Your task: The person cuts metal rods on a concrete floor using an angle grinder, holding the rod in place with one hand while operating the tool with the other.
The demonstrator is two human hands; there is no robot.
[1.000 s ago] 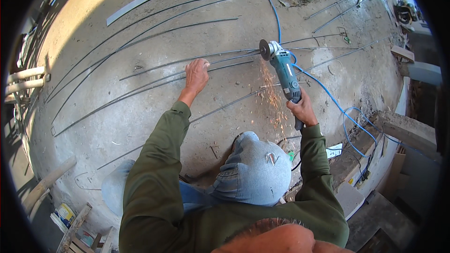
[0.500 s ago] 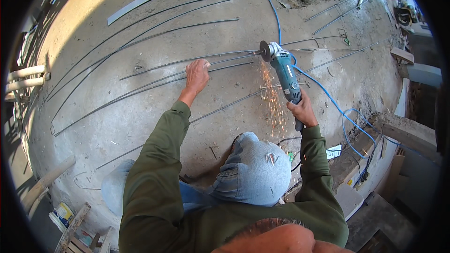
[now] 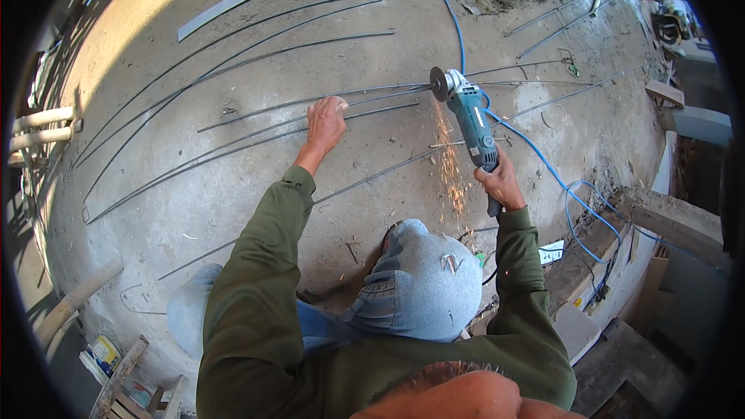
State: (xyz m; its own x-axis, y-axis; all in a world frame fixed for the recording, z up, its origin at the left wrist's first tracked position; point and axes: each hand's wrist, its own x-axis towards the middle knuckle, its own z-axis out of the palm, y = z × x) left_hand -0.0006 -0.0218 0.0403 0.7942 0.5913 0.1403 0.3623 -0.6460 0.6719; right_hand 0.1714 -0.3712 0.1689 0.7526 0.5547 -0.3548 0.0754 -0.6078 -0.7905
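Note:
My right hand (image 3: 503,181) is closed around the rear handle of a teal angle grinder (image 3: 475,126). Its disc (image 3: 441,85) meets the right end of a thin steel rod (image 3: 380,98), and orange sparks (image 3: 448,163) stream down from there toward me. Farther left, my left hand (image 3: 326,122) is closed on that rod, which runs on to the lower left. Another rod (image 3: 264,112) lies just beyond the hand, and one more (image 3: 372,114) just nearer. The fingertips of the left hand are partly hidden.
Several loose rods (image 3: 272,50) and a flat grey strip (image 3: 235,5) lie on the far-left floor. A blue cord (image 3: 543,155) loops beside the grinder to the right. My bent knee (image 3: 427,279) is just below the sparks. Wooden poles (image 3: 77,302) lie at the left, a concrete beam (image 3: 675,221) at the right.
The sparks have narrowed into a tighter stream. Both hands and the grinder stay in nearly the same place, while the left end of the held rod has shifted very slightly.

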